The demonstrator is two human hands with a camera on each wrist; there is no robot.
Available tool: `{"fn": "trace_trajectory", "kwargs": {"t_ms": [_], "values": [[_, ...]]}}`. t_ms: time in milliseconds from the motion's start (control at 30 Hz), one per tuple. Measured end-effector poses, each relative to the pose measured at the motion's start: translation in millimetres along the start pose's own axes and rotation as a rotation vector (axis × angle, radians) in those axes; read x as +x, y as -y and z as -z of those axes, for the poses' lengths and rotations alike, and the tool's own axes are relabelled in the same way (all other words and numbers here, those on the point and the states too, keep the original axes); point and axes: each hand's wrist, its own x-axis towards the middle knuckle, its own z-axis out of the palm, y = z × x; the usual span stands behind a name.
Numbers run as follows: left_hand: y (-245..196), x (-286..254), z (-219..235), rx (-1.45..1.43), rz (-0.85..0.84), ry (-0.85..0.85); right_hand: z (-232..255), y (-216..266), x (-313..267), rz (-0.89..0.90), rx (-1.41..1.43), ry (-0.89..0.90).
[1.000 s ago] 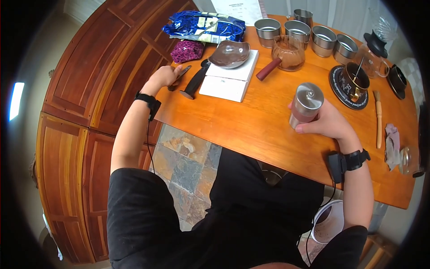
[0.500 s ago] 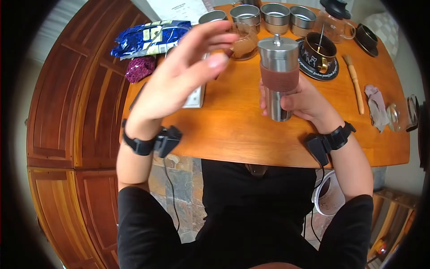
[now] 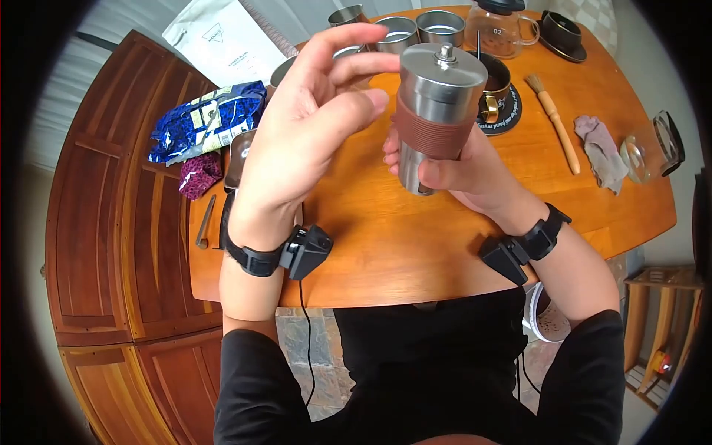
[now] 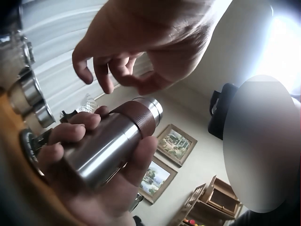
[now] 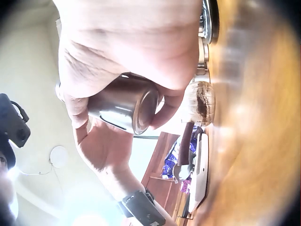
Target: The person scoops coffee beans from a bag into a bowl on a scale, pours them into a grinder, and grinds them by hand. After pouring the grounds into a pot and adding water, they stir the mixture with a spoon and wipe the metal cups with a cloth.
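My right hand (image 3: 478,174) grips a manual coffee grinder (image 3: 437,133) round its lower steel body, holding it tilted above the table. The grinder has a brown ribbed band, a steel lid and a small knob on top; no crank is on it. My left hand (image 3: 293,137) is raised beside the lid, fingers loosely bent and holding nothing. One fingertip overlaps the lid's edge in the head view. The left wrist view shows the left hand (image 4: 150,47) apart from the grinder (image 4: 110,146), above its top. A slim dark bar (image 3: 206,222) with a rounded end lies at the table's left.
A blue bag (image 3: 211,122), a purple pouch (image 3: 200,176) and a white bag (image 3: 230,44) are at the left. Metal cups (image 3: 440,30) and a glass server (image 3: 495,33) stand behind. To the right lie a brush (image 3: 555,122) and a cloth (image 3: 602,152).
My left hand has left the dark bar at the table's left and come up to the grinder. The right hand has lifted the grinder from low over the table and drawn it closer.
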Motion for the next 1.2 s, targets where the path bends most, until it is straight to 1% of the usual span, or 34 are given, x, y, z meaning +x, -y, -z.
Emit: {"fn": "trace_trajectory", "kwargs": {"t_ms": [33, 133, 167, 200, 267, 300, 400, 500, 600, 667, 700, 767, 800, 867, 900, 933, 1000, 1100, 1200], "values": [[2.4, 0.9, 12.6, 0.034, 0.002, 0.083, -0.6, -0.6, -0.3, -0.002, -0.006, -0.001], [6.0, 0.6, 26.9, 0.208, -0.043, 0.083, -0.8, -1.5, -1.1, -0.021, -0.008, -0.003], [2.7, 2.3, 33.8, 0.287, 0.031, 0.143, 0.3, -0.6, -1.1, -0.038, 0.001, -0.004], [1.2, -0.3, 31.9, 0.247, 0.022, 0.181, 0.6, -1.1, -1.0, -0.055, 0.008, -0.007], [-1.7, -6.8, 23.0, 0.170, -0.001, 0.260, -0.4, -3.9, 1.0, -0.001, 0.064, -0.023], [-2.2, -8.8, 20.8, 0.234, -0.044, 0.200, -1.4, -4.9, 1.9, 0.027, 0.091, -0.030], [-1.3, -4.8, 19.4, 0.305, -0.157, 0.123, -3.5, -2.3, 0.8, -0.009, 0.086, 0.063], [-5.2, -8.7, 20.8, 0.120, 0.013, 0.420, -1.3, 5.5, -8.5, -0.234, 0.224, 0.316], [15.2, 2.8, 25.2, 0.091, -0.114, 0.716, -5.1, 1.3, -17.3, -0.352, 0.389, 0.486], [23.6, 0.7, 18.4, 0.048, -0.213, 0.726, -7.4, 3.5, -22.8, -0.385, 0.450, 0.520], [25.0, 0.6, 17.5, 0.036, -0.219, 0.740, -8.1, 4.4, -22.3, -0.397, 0.482, 0.538], [27.6, -2.8, 11.7, 0.011, -0.206, 0.648, -7.4, 2.8, -21.0, -0.397, 0.483, 0.544], [28.8, -4.5, 8.9, -0.002, -0.199, 0.602, -4.5, -0.1, -19.4, -0.384, 0.449, 0.532], [17.7, -9.9, 4.9, 0.012, -0.051, 0.485, -2.9, -1.0, -16.2, -0.384, 0.356, 0.494], [22.3, -9.7, 5.4, 0.118, -0.149, 0.486, -3.8, 0.4, -14.1, -0.397, 0.296, 0.469], [22.1, -10.3, 4.9, 0.125, -0.162, 0.470, -5.6, 2.1, -12.5, -0.409, 0.236, 0.444], [20.2, -13.8, 3.1, 0.140, -0.183, 0.435, -11.4, 7.6, -11.5, -0.375, 0.205, 0.414], [14.0, -17.6, 0.0, 0.126, -0.129, 0.366, -17.2, 10.8, -8.7, -0.333, 0.155, 0.377], [23.5, -19.4, 3.2, 0.020, -0.185, 0.315, -12.1, 4.4, -6.3, -0.257, 0.086, 0.376]]}}
